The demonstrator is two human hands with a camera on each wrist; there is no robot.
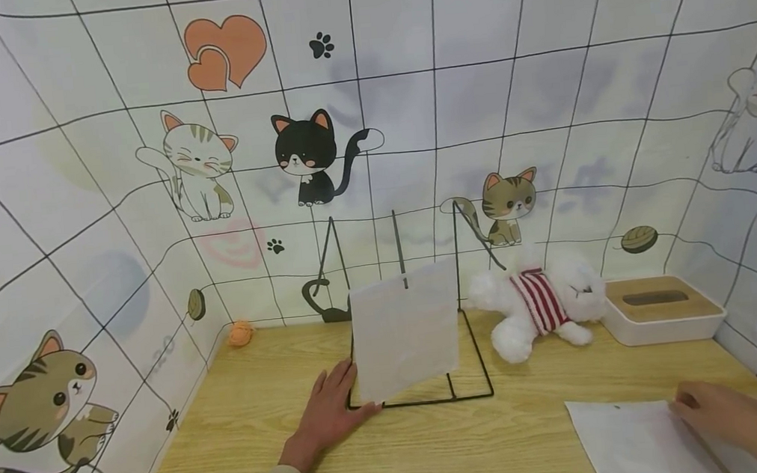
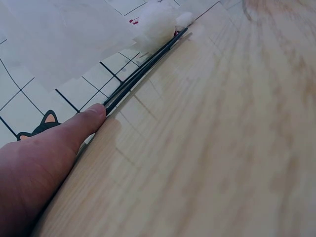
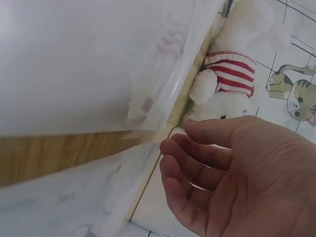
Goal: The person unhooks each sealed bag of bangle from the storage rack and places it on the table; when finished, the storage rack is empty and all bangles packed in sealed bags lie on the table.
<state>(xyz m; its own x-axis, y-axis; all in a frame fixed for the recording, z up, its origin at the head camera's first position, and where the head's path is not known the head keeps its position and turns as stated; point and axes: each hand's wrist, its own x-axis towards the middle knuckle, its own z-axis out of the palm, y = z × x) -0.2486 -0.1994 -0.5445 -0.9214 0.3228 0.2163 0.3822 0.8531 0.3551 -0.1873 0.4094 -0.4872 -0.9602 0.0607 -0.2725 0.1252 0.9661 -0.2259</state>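
A black wire stand (image 1: 486, 355) stands mid-table with a white sheet (image 1: 406, 332) hanging on it. My left hand (image 1: 329, 413) rests at the stand's front left corner, fingers extended along the left side. Its straight thumb (image 2: 91, 118) touches the front base wire (image 2: 143, 69); the other fingers are hidden in the left wrist view. At the front right, my right hand (image 1: 725, 413) pinches the edge of a loose white sheet (image 1: 622, 437) between thumb and fingertips. Seen from the right wrist, this thin sheet (image 3: 89, 64) shows slightly see-through, and wood appears below its edge.
Behind the right hand lies a white plush toy (image 1: 547, 308) in a red-striped top. Beside it stands a white tissue box (image 1: 663, 328) with a wooden lid. A small orange ball (image 1: 240, 333) sits at the back left. Cat-patterned cloth walls (image 1: 402, 114) enclose the table.
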